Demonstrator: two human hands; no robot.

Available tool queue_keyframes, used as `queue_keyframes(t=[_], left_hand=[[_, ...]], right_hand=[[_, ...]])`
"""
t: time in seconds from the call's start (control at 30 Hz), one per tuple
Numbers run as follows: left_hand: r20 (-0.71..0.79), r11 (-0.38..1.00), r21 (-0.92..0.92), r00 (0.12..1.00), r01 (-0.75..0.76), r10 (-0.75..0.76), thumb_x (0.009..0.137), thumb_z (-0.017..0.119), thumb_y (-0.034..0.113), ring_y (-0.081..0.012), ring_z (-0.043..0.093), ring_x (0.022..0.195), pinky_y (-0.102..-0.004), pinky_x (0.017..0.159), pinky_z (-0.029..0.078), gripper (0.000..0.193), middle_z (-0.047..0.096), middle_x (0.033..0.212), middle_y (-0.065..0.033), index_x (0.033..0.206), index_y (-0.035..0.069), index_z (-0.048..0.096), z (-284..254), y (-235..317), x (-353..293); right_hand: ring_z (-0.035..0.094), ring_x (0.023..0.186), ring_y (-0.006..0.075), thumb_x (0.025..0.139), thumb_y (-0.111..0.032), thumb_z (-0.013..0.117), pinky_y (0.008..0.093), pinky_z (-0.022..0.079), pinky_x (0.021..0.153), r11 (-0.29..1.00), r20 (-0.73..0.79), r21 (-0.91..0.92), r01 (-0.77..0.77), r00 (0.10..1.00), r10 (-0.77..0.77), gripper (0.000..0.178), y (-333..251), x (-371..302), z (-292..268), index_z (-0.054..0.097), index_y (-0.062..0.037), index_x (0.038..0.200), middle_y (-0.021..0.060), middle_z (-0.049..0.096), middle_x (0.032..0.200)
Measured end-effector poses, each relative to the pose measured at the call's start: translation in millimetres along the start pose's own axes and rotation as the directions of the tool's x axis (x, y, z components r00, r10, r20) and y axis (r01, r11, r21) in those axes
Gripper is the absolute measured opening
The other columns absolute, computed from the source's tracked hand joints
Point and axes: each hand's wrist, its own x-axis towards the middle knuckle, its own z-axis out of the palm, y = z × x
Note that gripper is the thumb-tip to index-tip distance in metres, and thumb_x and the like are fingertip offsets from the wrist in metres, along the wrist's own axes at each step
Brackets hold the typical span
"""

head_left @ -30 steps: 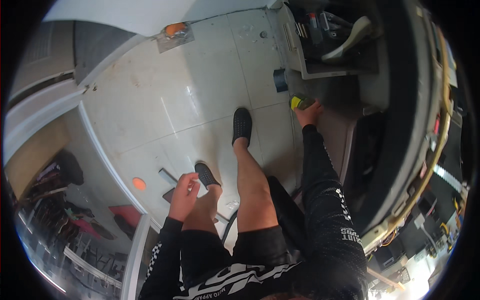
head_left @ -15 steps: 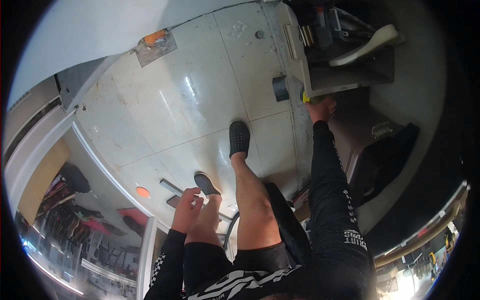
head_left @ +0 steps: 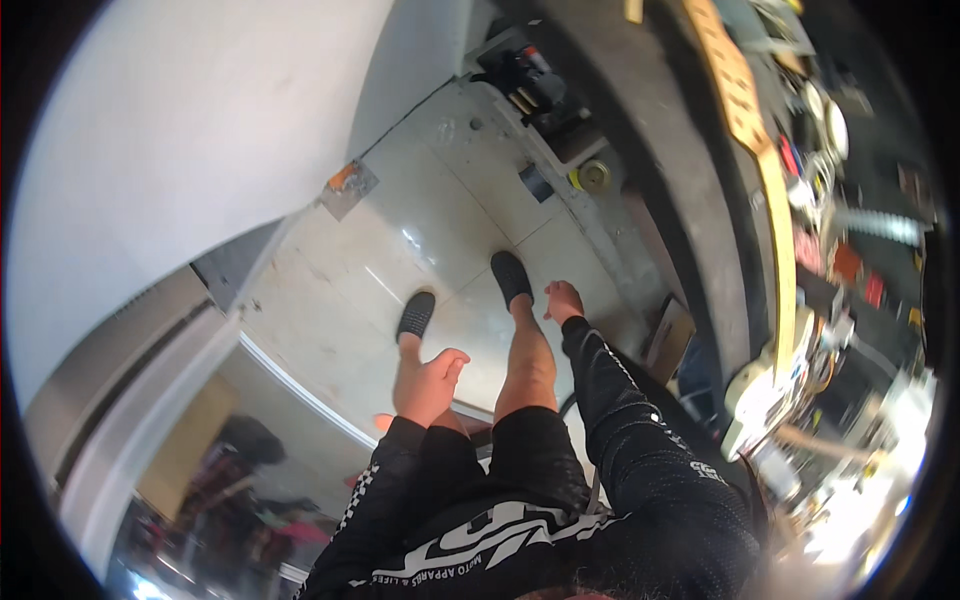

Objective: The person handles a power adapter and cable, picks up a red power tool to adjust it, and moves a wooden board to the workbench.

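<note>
My left hand (head_left: 430,388) hangs in front of my left thigh, its fingers loosely bent and thumb apart, with nothing visible in it. Beside my right knee, my right hand (head_left: 564,300) is held low over the floor, fingers slightly curled and apart, and no object shows in it. Farther ahead, a yellow roll of tape (head_left: 594,177) rests at the near corner of an open bin (head_left: 575,160). Dark items lie inside the bin. Neither hand touches the roll or the bin.
To the right runs a dark bench edge with a yellow perforated strip (head_left: 738,95), cluttered with tools and cables. A glass-fronted case (head_left: 300,380) stands at lower left. A white curved panel (head_left: 220,120) fills the upper left. Dark shoes (head_left: 510,275) stand on the tiled floor.
My right hand has let go of the yellow roll by the bin and drawn back toward my knee. The view has shifted, bringing the bench into sight on the right.
</note>
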Motion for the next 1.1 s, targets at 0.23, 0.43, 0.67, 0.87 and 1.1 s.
queue_keyframes(t=[0.23,0.43,0.67,0.87,1.1], left_hand=[[0.376,0.684,0.598,0.900,-0.418,0.222,0.093,0.053,0.000,-0.0422,0.067,0.111,-0.0478,0.099,0.052,0.038,0.068,0.123,-0.0235,0.128,0.008,0.064,-124,-34,-2],[0.329,0.185,0.943,0.847,-0.276,-0.417,0.094,0.057,0.009,-0.0417,0.063,0.122,-0.0476,0.103,0.052,0.036,0.067,0.129,-0.0236,0.129,0.006,0.063,-197,-16,9],[0.607,-0.058,0.753,0.726,-0.656,-0.324,0.096,0.055,0.006,-0.0383,0.068,0.118,-0.0464,0.100,0.054,0.034,0.071,0.126,-0.0205,0.129,0.005,0.064,-51,8,31],[0.804,0.101,0.579,0.546,-0.809,-0.237,0.100,0.060,0.008,-0.0332,0.067,0.116,-0.0431,0.099,0.055,0.031,0.066,0.127,-0.0179,0.130,0.001,0.062,109,-9,-36],[0.860,-0.009,0.467,0.456,-0.884,-0.231,0.093,0.065,0.002,-0.0374,0.059,0.124,-0.0434,0.103,0.051,0.041,0.057,0.133,-0.0193,0.133,0.001,0.058,166,-55,-99]], right_hand=[[0.072,0.098,0.0326,0.089,0.006,0.056,0.0400,0.064,0.074,0.817,-0.208,0.574,-0.055,0.955,0.210,0.055,48,-164,78,0.052,0.0024,0.143,0.0254,0.061,0.135],[0.077,0.087,0.0312,0.095,-0.011,0.060,0.0434,0.063,0.065,0.470,0.263,0.769,-0.432,0.885,0.383,0.038,137,-287,195,0.063,0.0068,0.128,0.0249,0.074,0.112],[0.064,0.121,0.0409,0.096,-0.005,0.055,0.0481,0.052,0.105,0.647,-0.147,0.719,-0.252,0.856,0.496,0.039,225,-444,402,0.061,-0.0052,0.134,0.0278,0.057,0.140],[0.059,0.126,0.0455,0.090,-0.004,0.056,0.0507,0.049,0.109,0.128,0.162,0.898,-0.420,0.588,0.793,0.048,210,-498,507,0.057,-0.0093,0.138,0.0266,0.056,0.138],[0.056,0.130,0.0417,0.084,-0.009,0.069,0.0521,0.053,0.104,0.044,0.248,0.839,-0.542,0.453,0.857,0.063,230,-483,530,0.049,-0.0101,0.144,0.0209,0.050,0.140]])
